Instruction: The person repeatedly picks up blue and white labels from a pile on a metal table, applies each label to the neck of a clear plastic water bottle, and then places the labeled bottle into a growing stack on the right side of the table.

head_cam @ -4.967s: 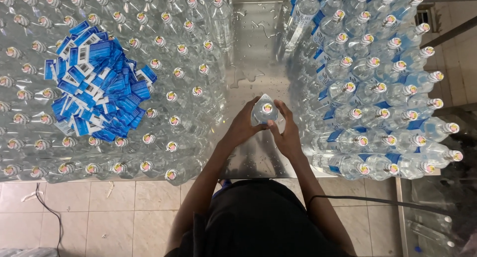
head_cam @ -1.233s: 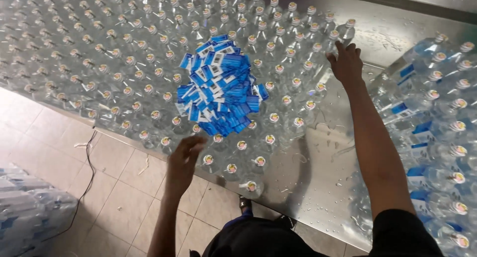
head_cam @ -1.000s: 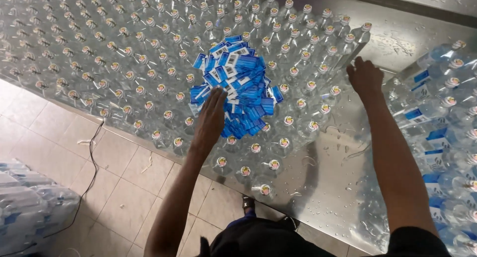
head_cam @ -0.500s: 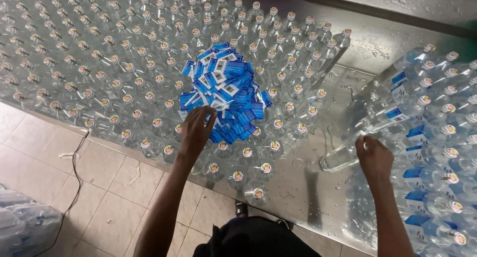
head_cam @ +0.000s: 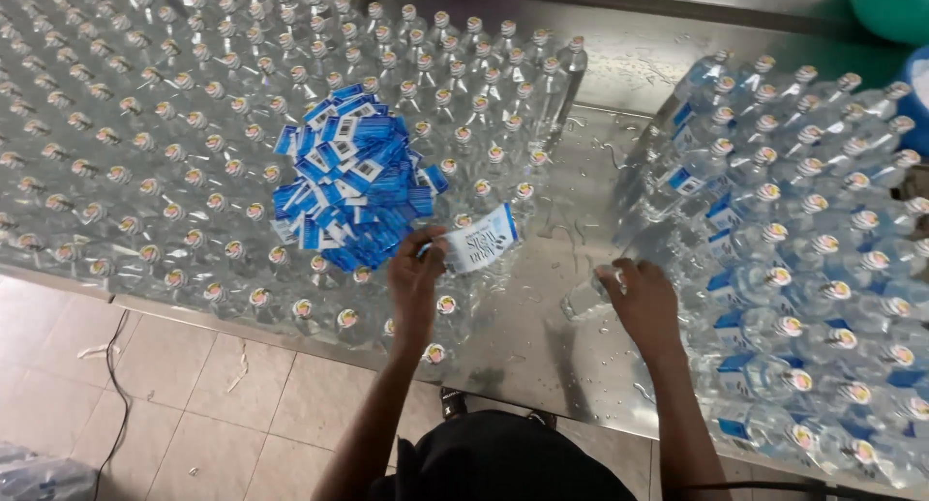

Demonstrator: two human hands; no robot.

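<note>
My left hand [head_cam: 416, 278] pinches a single blue and white label [head_cam: 479, 240], lifted just off the right side of a pile of blue labels [head_cam: 348, 177] that rests on top of unlabelled clear bottles [head_cam: 174, 152]. My right hand [head_cam: 641, 303] grips a clear unlabelled bottle [head_cam: 585, 303] lying tilted on the wet steel table [head_cam: 542, 336]. Labelled bottles [head_cam: 813, 249] stand packed together to the right of that hand.
A green tub [head_cam: 895, 5] sits at the far right corner. Tiled floor [head_cam: 194, 394] lies below the table's front edge, with a black cable [head_cam: 116, 404] and paper scraps on it. A wrapped pack of bottles [head_cam: 34, 477] shows at the bottom left.
My left hand has pulled one label away from the pile toward the right. My right hand has drawn the bottle nearer along the table. The view has shifted right.
</note>
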